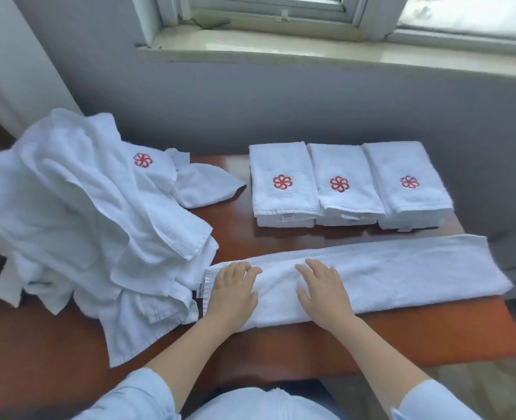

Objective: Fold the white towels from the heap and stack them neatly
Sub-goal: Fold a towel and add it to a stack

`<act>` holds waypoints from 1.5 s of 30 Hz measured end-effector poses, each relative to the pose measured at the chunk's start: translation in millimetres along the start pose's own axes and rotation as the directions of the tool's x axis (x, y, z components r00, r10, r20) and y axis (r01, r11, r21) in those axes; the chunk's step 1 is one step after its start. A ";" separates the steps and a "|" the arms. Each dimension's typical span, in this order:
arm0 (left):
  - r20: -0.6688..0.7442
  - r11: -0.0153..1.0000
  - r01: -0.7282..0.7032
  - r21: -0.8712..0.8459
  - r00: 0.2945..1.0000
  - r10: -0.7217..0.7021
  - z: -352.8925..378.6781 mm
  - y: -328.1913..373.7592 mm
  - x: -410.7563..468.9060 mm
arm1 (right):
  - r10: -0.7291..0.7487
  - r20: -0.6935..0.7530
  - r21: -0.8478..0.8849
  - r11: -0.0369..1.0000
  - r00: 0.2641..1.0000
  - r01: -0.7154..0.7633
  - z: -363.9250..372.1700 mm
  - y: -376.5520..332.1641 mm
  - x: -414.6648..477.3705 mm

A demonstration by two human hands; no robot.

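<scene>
**Two flat hands on a long white towel**

A long white towel [387, 274] lies folded into a strip across the lower middle of the picture, on a brown table [432, 334]. The left hand [232, 294] rests flat near the strip's left end, fingers straight and close together. The right hand [323, 294] lies flat just beside it, fingers straight and spread a little. Neither hand grips anything (they just press down).

At the left of the picture sits a big heap of white towels [77, 225], touching the strip's left end. One towel in it shows a red flower mark.

In the upper middle, three stacks of folded towels [347, 189] stand side by side, touching, each with a red flower on top. Behind them is a grey wall and a window sill [281, 47].
</scene>
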State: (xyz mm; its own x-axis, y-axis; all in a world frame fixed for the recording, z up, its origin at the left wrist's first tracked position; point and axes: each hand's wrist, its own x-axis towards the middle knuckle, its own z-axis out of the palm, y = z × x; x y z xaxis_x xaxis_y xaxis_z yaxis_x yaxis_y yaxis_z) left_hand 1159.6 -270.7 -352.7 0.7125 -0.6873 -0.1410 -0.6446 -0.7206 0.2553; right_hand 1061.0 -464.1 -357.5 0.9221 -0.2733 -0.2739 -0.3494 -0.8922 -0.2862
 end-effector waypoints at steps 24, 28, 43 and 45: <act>0.228 0.949 -0.307 -0.073 0.921 0.315 45.6 272.9 121.6 | 0.398 -0.040 0.165 0.907 0.917 -0.387 -81.1 263.2 -74.9; 0.264 0.958 -0.274 -0.088 0.920 0.288 59.6 333.5 147.9 | 0.374 -0.024 0.112 0.923 0.927 -0.369 -95.0 332.8 -70.9; 0.443 0.992 -0.124 0.010 0.890 0.107 98.9 436.3 221.4 | 0.303 0.232 0.472 0.796 0.924 -0.379 -95.7 448.3 -41.8; 0.470 0.992 -0.116 0.039 0.878 0.084 99.8 438.1 223.9 | 0.300 0.239 0.516 0.766 0.923 -0.383 -96.0 450.0 -38.9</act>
State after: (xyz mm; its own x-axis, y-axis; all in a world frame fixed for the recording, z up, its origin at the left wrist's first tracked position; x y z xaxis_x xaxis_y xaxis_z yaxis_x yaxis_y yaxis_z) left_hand 1009.2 -749.4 -367.9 0.4413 -0.7072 -0.5523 -0.7334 -0.6389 0.2322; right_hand 883.8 -889.5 -387.5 0.7069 -0.4344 -0.5582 -0.7064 -0.3938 -0.5882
